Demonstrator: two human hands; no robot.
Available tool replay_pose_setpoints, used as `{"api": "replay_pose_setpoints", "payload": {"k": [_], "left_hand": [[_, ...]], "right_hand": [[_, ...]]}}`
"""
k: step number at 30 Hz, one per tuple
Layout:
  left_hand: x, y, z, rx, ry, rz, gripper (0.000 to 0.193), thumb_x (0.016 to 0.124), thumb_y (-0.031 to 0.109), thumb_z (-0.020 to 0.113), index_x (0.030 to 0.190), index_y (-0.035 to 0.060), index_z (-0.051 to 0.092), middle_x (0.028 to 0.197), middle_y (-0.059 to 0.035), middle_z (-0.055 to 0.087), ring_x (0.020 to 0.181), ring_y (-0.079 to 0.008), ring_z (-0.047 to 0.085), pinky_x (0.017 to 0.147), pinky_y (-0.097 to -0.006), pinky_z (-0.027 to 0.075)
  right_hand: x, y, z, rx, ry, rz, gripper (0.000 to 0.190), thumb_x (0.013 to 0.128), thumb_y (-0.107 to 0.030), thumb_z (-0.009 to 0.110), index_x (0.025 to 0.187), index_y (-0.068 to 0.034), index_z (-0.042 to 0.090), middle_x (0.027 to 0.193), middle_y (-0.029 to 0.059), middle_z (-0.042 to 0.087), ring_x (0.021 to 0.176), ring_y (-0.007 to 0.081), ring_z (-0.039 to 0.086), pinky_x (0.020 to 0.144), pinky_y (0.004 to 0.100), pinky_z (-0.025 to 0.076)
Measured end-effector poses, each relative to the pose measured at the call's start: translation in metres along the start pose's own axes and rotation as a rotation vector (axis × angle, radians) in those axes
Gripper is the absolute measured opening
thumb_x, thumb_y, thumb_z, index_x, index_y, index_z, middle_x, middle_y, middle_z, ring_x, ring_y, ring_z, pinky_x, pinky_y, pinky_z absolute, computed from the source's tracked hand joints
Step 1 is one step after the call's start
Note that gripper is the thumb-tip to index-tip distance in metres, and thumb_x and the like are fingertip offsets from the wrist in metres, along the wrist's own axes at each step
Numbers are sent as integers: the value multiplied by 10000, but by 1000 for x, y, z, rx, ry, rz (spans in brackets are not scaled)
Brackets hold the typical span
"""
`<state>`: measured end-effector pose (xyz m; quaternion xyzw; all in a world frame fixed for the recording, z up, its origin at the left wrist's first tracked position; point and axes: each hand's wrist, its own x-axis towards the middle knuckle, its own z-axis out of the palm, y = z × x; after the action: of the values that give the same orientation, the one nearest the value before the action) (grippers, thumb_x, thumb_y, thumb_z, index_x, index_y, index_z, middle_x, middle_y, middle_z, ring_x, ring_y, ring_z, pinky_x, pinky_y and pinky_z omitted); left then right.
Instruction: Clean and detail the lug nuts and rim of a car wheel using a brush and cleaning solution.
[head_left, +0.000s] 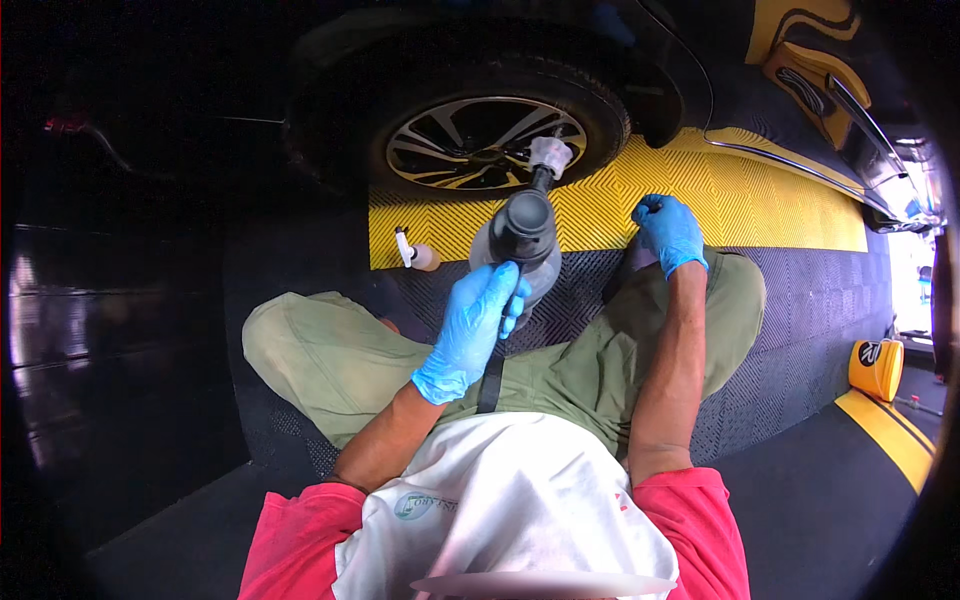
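Note:
My left hand (476, 326), in a blue disposable glove, grips the black handle of a foam sprayer (526, 225) with a translucent bottle. The sprayer's pale nozzle (551, 155) points at the lower right part of a car's alloy wheel (487, 146), where some spray seems to show. My right hand (670, 231), gloved too, is curled over the yellow mat to the right of the sprayer. Something dark shows at its fingers; I cannot tell what it is or whether it is held.
A small bottle with a white trigger head (422, 257) stands left of the sprayer. Yellow floor tiles (720, 195) run under the car's side, with black ribbed tiles (787, 300) beside them. A yellow bucket (876, 370) is far right. A dark panelled surface (127, 360) rises at left.

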<state>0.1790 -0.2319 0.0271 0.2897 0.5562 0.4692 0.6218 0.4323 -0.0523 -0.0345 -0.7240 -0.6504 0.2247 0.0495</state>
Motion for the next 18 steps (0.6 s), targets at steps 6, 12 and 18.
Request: {"api": "replay_pose_setpoints", "payload": {"k": [6, 12, 18], "left_hand": [[7, -16, 9, -6, -98, -25, 346, 1027, 378, 547, 893, 76, 649, 701, 39, 564, 569, -33, 473, 516, -199, 380], [12, -29, 10, 23, -98, -75, 345, 1028, 379, 546, 895, 78, 651, 697, 41, 569, 559, -29, 481, 506, -189, 385], [0, -26, 7, 3, -16, -79, 358, 1035, 382, 532, 879, 75, 628, 698, 43, 537, 561, -25, 444, 495, -191, 370]], "right_hand": [[2, 0, -3, 26, 4, 38, 279, 869, -312, 575, 999, -145, 756, 992, 195, 708, 933, 395, 673, 834, 479, 535], [-2, -6, -9, 22, 9, 35, 270, 865, -308, 576, 981, -150, 762, 979, 192, 710, 919, 397, 675, 829, 477, 536], [-4, -8, -11, 36, 14, 21, 281, 866, -312, 579, 1011, -158, 764, 1001, 188, 710, 931, 397, 674, 833, 474, 536]]}}
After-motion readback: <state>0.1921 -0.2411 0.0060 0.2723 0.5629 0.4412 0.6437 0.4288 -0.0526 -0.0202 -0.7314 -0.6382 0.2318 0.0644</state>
